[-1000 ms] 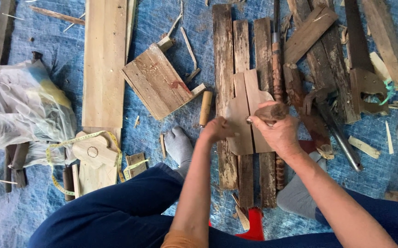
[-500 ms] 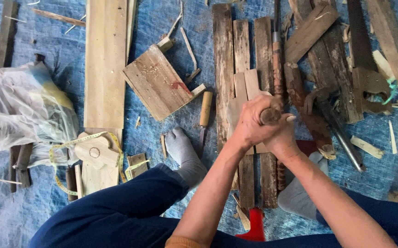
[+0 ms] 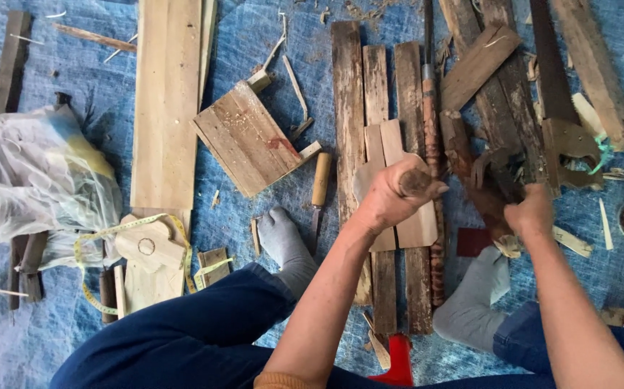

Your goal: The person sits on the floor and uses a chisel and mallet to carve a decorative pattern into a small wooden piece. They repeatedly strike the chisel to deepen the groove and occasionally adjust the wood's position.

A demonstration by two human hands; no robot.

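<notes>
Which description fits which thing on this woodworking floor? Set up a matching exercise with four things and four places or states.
Things:
1. wooden-handled chisel
2. yellow measuring tape
3. clear plastic bag
4. left hand

Descriptions:
A. crumpled at the far left of the tarp
B. gripping a dark tool handle over the planks
C. lying beside the grey-socked foot
D. looped around a cut wooden shape

Pairs: 1-C, 2-D, 3-A, 4-B

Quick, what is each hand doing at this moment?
Left hand: closed around a dark tool handle.
Right hand: closed, gripping a dark wooden piece.
</notes>
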